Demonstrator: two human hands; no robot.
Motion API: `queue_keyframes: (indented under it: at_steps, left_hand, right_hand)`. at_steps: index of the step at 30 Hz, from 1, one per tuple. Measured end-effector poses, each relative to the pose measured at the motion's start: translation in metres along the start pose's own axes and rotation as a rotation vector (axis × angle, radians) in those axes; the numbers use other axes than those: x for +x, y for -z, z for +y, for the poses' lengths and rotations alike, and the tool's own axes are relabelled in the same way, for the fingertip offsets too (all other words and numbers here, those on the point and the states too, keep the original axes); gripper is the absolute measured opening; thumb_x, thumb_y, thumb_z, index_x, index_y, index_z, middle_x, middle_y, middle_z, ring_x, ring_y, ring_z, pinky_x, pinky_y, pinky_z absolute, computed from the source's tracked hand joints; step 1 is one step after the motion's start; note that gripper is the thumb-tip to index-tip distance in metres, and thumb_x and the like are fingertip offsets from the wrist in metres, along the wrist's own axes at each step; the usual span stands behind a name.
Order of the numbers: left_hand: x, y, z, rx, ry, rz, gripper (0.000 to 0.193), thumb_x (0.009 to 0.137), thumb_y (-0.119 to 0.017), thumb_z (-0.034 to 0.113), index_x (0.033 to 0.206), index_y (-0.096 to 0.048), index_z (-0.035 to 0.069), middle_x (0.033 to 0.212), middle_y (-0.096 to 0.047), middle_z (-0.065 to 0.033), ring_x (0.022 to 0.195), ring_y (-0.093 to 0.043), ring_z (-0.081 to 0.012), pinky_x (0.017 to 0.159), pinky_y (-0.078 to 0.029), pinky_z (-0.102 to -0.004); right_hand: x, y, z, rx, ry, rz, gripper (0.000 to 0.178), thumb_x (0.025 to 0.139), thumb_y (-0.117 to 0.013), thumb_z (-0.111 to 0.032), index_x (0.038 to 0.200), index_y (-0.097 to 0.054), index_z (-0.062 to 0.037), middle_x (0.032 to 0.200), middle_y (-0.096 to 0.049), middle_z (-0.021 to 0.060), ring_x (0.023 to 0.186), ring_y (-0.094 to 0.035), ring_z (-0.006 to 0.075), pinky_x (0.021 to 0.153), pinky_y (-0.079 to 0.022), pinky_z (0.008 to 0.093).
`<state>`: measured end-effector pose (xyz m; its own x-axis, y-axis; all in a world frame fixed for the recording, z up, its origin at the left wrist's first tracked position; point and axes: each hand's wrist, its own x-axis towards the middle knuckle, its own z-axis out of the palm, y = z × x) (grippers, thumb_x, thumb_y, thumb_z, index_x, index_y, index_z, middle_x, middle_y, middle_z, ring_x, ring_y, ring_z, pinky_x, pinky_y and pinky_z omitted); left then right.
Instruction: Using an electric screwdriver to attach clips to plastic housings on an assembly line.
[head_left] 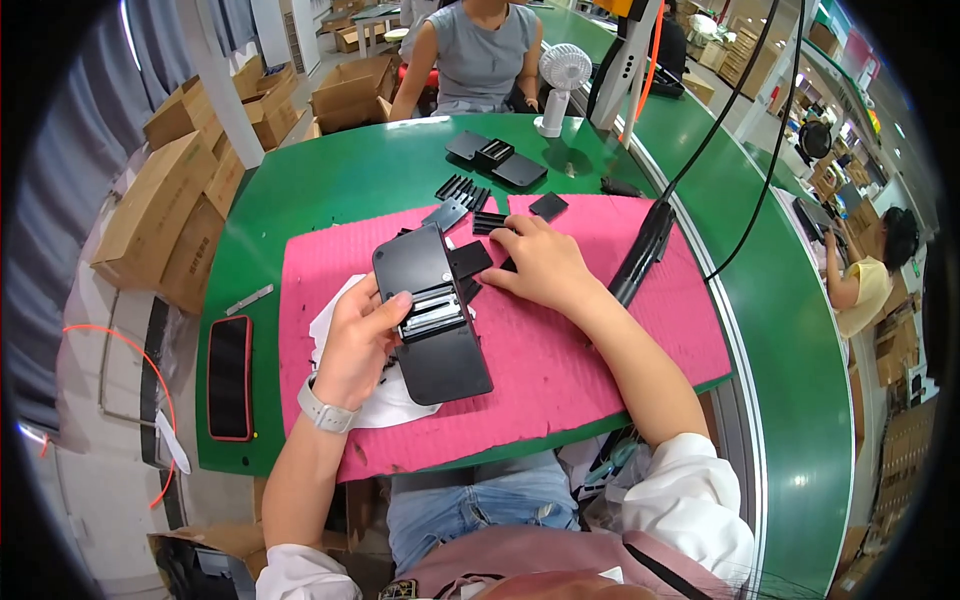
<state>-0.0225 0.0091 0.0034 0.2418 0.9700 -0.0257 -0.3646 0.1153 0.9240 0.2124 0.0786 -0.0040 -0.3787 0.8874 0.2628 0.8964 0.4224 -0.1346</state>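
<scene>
My left hand [362,325] grips a black flat plastic casing [440,365] with rounded corners, tilted above the pink mat, my thumb on its front by the middle recess. Silvery bars show in that recess. My right hand [545,265] reaches over a cluster of small black plastic parts [488,223], thumb and index finger apart; what lies under the palm is partly hidden. A black rectangular piece [470,258] sits between the casing and my right thumb. Past the mat's far edge, a similar black casing [497,158] rests on the green table.
The pink mat [590,390] lies on the green table [300,190], with white paper [400,405] under my left hand. A corded black tool [643,252] lies at the right. A phone [229,375] is left, a white fan [562,85] far. Another person [485,50] sits opposite.
</scene>
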Motion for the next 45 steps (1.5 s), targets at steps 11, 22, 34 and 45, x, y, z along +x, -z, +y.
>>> queue_keyframes:
  at_steps: [11,22,34,45]
  left_hand:
    - [0.003,-0.006,-0.009,-0.021,-0.026,0.022,0.041,0.088,-0.060,0.012,0.125,-0.046,0.002,0.101,-0.061,-0.0044,0.083,-0.058,-0.0081,0.063,-0.043,-0.0198]
    - [-0.002,-0.016,-0.009,0.030,0.022,-0.022,0.044,0.088,-0.060,0.011,0.129,-0.045,0.003,0.103,-0.062,-0.0037,0.087,-0.057,-0.0081,0.070,-0.044,-0.0217]
    - [0.003,-0.004,-0.014,-0.034,0.012,0.049,0.037,0.090,-0.060,0.016,0.123,-0.049,0.004,0.103,-0.063,-0.0037,0.089,-0.059,-0.0088,0.071,-0.046,-0.0222]
    - [0.002,-0.003,-0.013,-0.074,0.013,0.039,0.044,0.088,-0.065,0.020,0.125,-0.047,0.003,0.104,-0.063,-0.0052,0.090,-0.061,-0.0107,0.072,-0.050,-0.0258]
  right_hand:
    - [0.011,-0.004,0.020,0.138,-0.050,0.089,0.046,0.069,-0.073,-0.021,0.111,-0.059,-0.0060,0.093,-0.064,0.0102,0.089,-0.062,0.0263,0.073,-0.050,0.0381]
    - [0.022,-0.031,0.022,0.082,0.201,0.402,0.030,0.072,-0.072,-0.019,0.098,-0.066,-0.0061,0.092,-0.061,0.0084,0.092,-0.059,0.0271,0.076,-0.049,0.0380]
    - [0.017,-0.016,0.009,-0.015,0.101,0.292,0.045,0.066,-0.071,-0.017,0.108,-0.059,-0.0104,0.088,-0.061,0.0111,0.086,-0.060,0.0289,0.071,-0.051,0.0405]
    - [0.005,0.009,0.002,-0.001,-0.026,0.073,0.039,0.061,-0.069,-0.018,0.099,-0.070,-0.0139,0.089,-0.060,0.0125,0.084,-0.062,0.0291,0.072,-0.052,0.0405]
